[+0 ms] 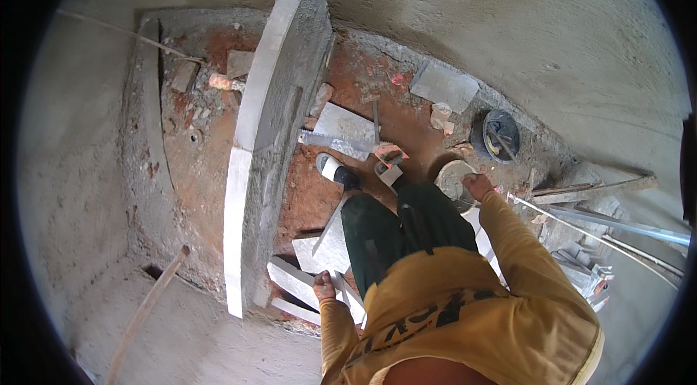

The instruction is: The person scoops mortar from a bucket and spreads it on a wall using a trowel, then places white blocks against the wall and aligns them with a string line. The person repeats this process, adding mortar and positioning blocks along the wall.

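Observation:
My right hand [478, 187] is closed on the rim of a round, mortar-smeared bucket [455, 176], just right of my feet. What lies inside the bucket is hard to make out. At my left side, my left hand [324, 285] hangs with curled fingers, and nothing shows in it. Below and beside that hand lie pale wall blocks [294, 280], some leaning on one another. In front of my sandals, a handsaw [337, 142] with an orange handle rests across a light grey slab [347, 122].
A low block wall [272, 116] stands on my left. A dark bucket [501, 135] with a tool in it sits ahead right, near a flat slab [443, 86]. Wooden boards [595, 191] and long metal strips [624, 224] lie at right. A pole [149, 312] leans at lower left.

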Available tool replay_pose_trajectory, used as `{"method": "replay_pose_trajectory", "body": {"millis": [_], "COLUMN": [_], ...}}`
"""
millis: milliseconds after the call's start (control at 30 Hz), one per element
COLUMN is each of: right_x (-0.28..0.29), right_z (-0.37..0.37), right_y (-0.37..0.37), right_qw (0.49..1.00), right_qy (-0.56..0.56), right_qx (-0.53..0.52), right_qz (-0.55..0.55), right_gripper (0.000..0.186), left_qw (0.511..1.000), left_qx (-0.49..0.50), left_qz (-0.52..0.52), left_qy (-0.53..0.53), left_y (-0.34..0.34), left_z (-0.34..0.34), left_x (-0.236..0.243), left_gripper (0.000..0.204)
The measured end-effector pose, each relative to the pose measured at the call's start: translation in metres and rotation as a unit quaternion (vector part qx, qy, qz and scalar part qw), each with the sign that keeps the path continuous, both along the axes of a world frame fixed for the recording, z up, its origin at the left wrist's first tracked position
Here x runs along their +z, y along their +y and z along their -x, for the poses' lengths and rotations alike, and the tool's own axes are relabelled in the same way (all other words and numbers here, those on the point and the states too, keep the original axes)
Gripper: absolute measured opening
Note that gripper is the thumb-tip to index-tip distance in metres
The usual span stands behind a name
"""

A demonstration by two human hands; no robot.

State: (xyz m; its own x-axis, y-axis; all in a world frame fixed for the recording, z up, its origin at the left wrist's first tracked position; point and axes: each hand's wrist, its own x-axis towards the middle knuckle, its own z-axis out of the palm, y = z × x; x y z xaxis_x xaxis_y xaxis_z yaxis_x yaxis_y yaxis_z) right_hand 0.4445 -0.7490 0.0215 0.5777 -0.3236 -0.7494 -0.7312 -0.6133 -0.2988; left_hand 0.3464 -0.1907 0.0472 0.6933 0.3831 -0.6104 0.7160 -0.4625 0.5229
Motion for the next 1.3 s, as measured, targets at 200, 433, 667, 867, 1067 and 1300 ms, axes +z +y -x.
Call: {"method": "replay_pose_trajectory", "body": {"millis": [200,433,667,867,1067,1300], "right_x": [-0.038,-0.093,-0.231,-0.290,-0.274,-0.282], "right_z": [-0.067,-0.103,-0.103,-0.114,-0.124,-0.130], "right_y": [0.086,0.177,0.175,0.137,0.110,0.106], "right_qw": [0.997,0.952,0.865,0.920,0.858,0.876], "right_qy": [0.050,0.033,-0.050,-0.049,0.001,0.009], "right_qx": [-0.006,-0.217,-0.378,-0.286,-0.371,-0.331], "right_qz": [-0.055,-0.214,-0.328,-0.263,-0.355,-0.351], "right_gripper": [0.050,0.052,0.036,0.027,0.029,0.026], "left_qw": [0.987,0.949,0.863,0.742,0.671,0.630], "left_qx": [-0.152,-0.313,-0.485,-0.635,-0.682,-0.729], "left_qz": [0.015,0.025,-0.115,-0.213,-0.286,-0.257], "left_qy": [0.046,0.013,-0.079,-0.022,0.045,0.071], "left_y": [-0.023,-0.057,-0.191,-0.292,-0.302,-0.302], "left_z": [-0.126,-0.211,-0.364,-0.441,-0.432,-0.440], "left_x": [-0.049,-0.151,-0.351,-0.533,-0.599,-0.613], "left_gripper": [0.033,0.022,0.018,0.025,0.024,0.021]}}
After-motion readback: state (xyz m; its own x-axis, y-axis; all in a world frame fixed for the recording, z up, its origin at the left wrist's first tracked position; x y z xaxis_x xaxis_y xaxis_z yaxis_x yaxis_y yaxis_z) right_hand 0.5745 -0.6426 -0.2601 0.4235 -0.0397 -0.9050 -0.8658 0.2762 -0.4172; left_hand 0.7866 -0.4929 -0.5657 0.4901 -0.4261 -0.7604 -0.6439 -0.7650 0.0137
